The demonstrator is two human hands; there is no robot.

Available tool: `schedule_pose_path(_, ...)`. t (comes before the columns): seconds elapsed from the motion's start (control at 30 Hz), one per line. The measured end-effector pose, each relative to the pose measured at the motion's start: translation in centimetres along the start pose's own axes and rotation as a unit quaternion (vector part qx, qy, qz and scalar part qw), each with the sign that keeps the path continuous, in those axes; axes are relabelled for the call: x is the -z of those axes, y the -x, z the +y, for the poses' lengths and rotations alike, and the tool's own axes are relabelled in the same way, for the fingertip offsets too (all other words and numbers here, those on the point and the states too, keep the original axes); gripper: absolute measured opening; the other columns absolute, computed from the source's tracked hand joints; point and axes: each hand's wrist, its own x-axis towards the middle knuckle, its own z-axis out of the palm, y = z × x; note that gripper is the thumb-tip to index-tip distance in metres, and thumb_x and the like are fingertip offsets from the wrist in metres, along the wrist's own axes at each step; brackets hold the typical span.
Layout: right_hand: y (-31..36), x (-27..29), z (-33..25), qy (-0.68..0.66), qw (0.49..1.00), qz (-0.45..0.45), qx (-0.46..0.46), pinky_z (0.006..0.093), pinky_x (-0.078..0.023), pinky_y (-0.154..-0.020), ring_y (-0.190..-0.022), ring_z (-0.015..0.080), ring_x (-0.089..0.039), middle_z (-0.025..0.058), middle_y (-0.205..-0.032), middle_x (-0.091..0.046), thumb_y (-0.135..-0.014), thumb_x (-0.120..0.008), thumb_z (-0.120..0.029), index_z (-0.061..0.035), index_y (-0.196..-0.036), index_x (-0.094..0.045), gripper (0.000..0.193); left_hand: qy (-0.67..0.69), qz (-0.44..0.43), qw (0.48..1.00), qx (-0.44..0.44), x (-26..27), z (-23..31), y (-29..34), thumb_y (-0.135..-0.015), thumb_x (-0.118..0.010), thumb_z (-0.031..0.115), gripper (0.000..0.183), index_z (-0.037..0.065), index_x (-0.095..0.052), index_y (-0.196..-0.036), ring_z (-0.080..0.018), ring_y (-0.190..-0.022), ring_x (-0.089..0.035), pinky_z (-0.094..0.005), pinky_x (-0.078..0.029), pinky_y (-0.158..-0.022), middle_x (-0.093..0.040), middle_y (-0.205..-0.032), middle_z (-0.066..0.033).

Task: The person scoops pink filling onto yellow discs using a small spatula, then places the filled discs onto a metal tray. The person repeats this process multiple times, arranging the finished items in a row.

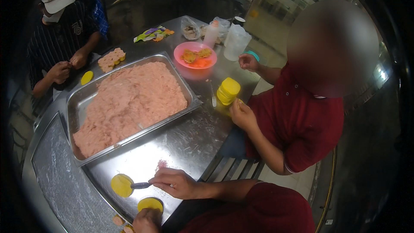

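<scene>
At the near side of the steel table my right hand (pixel 174 183) is closed around a narrow dark grey spatula-like tool (pixel 140 185). The tool's far end meets the edge of a flat yellow round wrapper (pixel 121 185). Just below, my left hand (pixel 148 221) has its fingers bent over the near edge of a second yellow round wrapper (pixel 150 204); its thumb is hidden. Beyond both hands stands a deep metal pan (pixel 137 130) heaped with pale pink minced filling (pixel 133 99).
A co-worker at right holds a hand against a stack of yellow wrappers (pixel 227 91). Another person sits far left near filled pieces (pixel 112 59). A pink bowl (pixel 177 56), a pale bottle (pixel 211 33) and a white jug (pixel 236 43) stand behind. Small filled pieces (pixel 117 220) lie near left.
</scene>
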Motion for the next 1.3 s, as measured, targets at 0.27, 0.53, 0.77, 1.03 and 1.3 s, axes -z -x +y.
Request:
schedule_pose_path(0.27,-0.2,0.1,-0.1,0.01,1.0,0.0,0.004,0.0347,-0.054,-0.076,-0.087,0.0272,-0.069,0.0136,-0.095,-0.068,-0.093,-0.073,-0.001,0.0,-0.11,-0.074,0.017,0.027,-0.009,1.0,0.0,0.5,-0.8,0.3,-0.092,-0.073,0.013,0.016,0.0,-0.076,-0.099,-0.0405,-0.088,-0.071,-0.0476,-0.057,-0.079,-0.073,-0.1,-0.0235)
schedule_pose_path(0.53,0.0,0.1,0.0,0.007,1.0,-0.004,-0.002,0.0339,-0.055,-0.077,-0.088,0.026,-0.069,0.0131,-0.097,-0.069,-0.093,-0.073,-0.001,-0.0002,-0.111,-0.074,0.017,0.005,-0.023,0.999,-0.03,0.6,-1.0,0.3,-0.089,-0.072,0.01,0.012,0.0,-0.076,-0.094,-0.0406,-0.087,-0.07,-0.0476,-0.056,-0.077,-0.073,-0.096,-0.0218)
schedule_pose_path(0.77,-0.2,0.6,0.3,0.013,1.0,-0.001,0.028,0.0358,-0.054,-0.075,-0.086,0.0264,-0.069,0.014,-0.095,-0.069,-0.094,-0.071,0.0,0.0025,-0.111,-0.073,0.017,-0.008,0.014,0.999,-0.039,-1.3,-2.0,0.0,-0.073,-0.082,0.008,0.018,0.004,-0.071,-0.086,-0.0369,-0.081,-0.068,-0.0468,-0.054,-0.075,-0.068,-0.085,-0.0145)
schedule_pose_path(1.03,1.9,1.9,-0.3,0.1,0.993,0.06,-0.034,0.0349,-0.053,-0.079,-0.086,0.0263,-0.069,0.0166,-0.095,-0.072,-0.085,-0.074,0.0,0.0057,-0.098,-0.074,0.014,0.119,0.07,0.99,0.041,-3.5,-2.7,-0.6,-0.099,-0.06,0.02,0.017,0.006,-0.057,-0.106,-0.0412,-0.084,-0.069,-0.0526,-0.053,-0.073,-0.068,-0.085,-0.0185)
schedule_pose_path(1.3,1.1,2.3,-0.9,0.137,0.99,0.027,-0.017,0.0398,-0.056,-0.085,-0.092,0.0313,-0.069,0.0188,-0.103,-0.072,-0.093,-0.073,-0.002,0.0066,-0.106,-0.075,0.016,0.27,0.101,0.948,0.133,-2.0,-3.1,-1.4,-0.105,-0.054,0.024,0.019,0.006,-0.052,-0.111,-0.0423,-0.085,-0.069,-0.0511,-0.053,-0.072,-0.069,-0.088,-0.0201)
